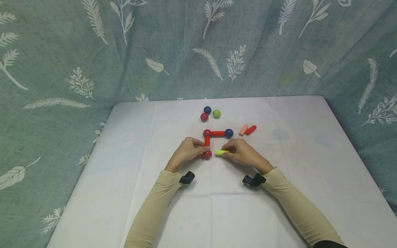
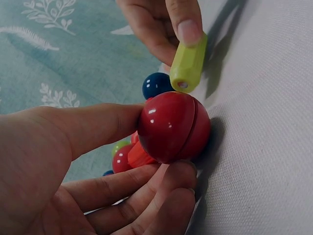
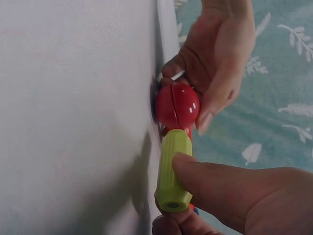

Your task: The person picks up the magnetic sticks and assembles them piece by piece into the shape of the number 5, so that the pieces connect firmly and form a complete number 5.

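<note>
My left hand (image 1: 187, 152) holds a glossy red ball (image 2: 171, 128) between thumb and fingers, close over the white table. This ball sits at the near end of a red rod (image 1: 207, 141), which runs away to a second red ball (image 1: 206, 133). From there another red rod (image 1: 218, 133) reaches right to a blue ball (image 1: 228, 133), making an L shape. To the right of the held ball, my right hand (image 1: 244, 152) pinches a yellow-green faceted rod (image 3: 172, 169). In the left wrist view, a small hole shows in the rod's end, which points toward the held ball.
Behind the L shape lie a loose blue ball (image 1: 207, 110), a red ball (image 1: 204, 117) and a green ball (image 1: 216, 113). A pink rod (image 1: 243, 130) and a red rod (image 1: 251, 130) lie beyond the right hand. Leaf-patterned cloth (image 1: 186, 51) hangs behind the white table (image 1: 279, 213).
</note>
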The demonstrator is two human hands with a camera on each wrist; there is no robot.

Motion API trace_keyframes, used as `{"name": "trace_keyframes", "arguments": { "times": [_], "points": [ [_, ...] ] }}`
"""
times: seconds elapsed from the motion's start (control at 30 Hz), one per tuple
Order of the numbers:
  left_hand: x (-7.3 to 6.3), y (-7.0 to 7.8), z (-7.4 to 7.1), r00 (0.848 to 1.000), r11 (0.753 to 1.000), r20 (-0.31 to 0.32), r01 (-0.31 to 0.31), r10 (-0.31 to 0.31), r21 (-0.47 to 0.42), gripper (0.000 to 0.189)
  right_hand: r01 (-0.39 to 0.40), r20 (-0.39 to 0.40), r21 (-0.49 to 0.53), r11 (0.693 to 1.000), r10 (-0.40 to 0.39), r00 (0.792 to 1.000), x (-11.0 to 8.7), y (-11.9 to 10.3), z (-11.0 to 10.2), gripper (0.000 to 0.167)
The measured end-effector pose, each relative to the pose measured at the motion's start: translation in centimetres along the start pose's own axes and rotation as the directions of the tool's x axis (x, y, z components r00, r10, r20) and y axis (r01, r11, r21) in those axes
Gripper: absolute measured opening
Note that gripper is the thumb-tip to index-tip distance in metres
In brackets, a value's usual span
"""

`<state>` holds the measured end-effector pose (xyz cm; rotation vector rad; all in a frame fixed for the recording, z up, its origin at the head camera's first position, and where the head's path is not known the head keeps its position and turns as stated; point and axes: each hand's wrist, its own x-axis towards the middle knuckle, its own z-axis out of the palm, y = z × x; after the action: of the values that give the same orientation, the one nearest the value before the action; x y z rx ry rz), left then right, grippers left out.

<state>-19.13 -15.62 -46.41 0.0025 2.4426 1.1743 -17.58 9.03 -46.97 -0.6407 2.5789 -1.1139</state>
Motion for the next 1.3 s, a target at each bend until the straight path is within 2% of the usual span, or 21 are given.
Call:
{"name": "trace_keyframes", "arguments": {
  "times": [0.3, 0.53, 1.03, 1.3],
  "points": [
    [-0.04, 0.01, 0.01, 1.0, 1.0, 0.002, 0.007, -0.007, 0.009, 0.045, -0.014, 0.009, -0.003, 1.0, 0.014, 1.0, 0.19, -0.47, 0.57, 0.024],
    [-0.01, -0.02, -0.04, 1.0, 1.0, 0.003, -0.014, 0.014, 0.011, 0.043, 0.022, 0.004, 0.008, 1.0, -0.022, 1.0, 0.27, -0.72, 0.84, 0.022],
    [-0.31, 0.24, -0.05, 1.0, 0.999, -0.004, -0.004, 0.005, 0.046, 0.046, 0.026, -0.007, -0.005, 1.0, -0.026, 1.0, 0.22, -0.8, 0.83, 0.023],
    [-0.56, 0.47, -0.05, 1.0, 1.0, 0.02, 0.003, -0.003, 0.014, 0.048, 0.004, 0.0, 0.009, 1.0, -0.004, 1.0, 0.17, -0.83, 0.8, 0.024]
  ]
}}
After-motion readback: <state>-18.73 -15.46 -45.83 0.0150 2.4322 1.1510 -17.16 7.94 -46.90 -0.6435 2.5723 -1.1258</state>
